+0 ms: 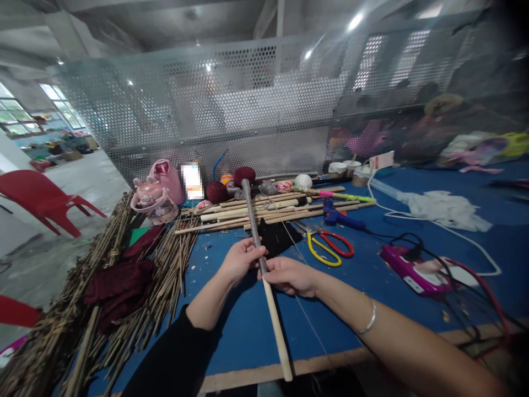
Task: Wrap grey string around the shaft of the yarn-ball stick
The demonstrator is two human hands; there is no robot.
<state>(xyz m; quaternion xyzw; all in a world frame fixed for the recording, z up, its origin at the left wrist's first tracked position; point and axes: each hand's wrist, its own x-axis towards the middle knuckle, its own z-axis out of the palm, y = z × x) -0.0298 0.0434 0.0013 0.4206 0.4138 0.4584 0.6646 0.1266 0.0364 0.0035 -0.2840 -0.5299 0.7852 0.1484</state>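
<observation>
A pale wooden stick (276,328) slants away from me over the table, its upper length wrapped in grey yarn (252,218). My left hand (242,259) pinches the wrapped part between thumb and fingers. Just below, where grey gives way to bare wood, my right hand (292,275) is closed on the stick. A thin grey strand (308,320) trails down past my right hand to the table edge. At the stick's far end is a dark red ball (243,175); I cannot tell whether it is attached. Black cloth (279,238) lies just beyond my hands.
Yellow-and-red-handled scissors (326,251), a blue glue gun (341,216) and a purple power strip (413,273) with cords lie right. Wooden sticks (223,220) and yarn balls (217,192) lie ahead. Bundled twigs (165,292), dark red cloth (119,289) and a pink basket (155,208) are left.
</observation>
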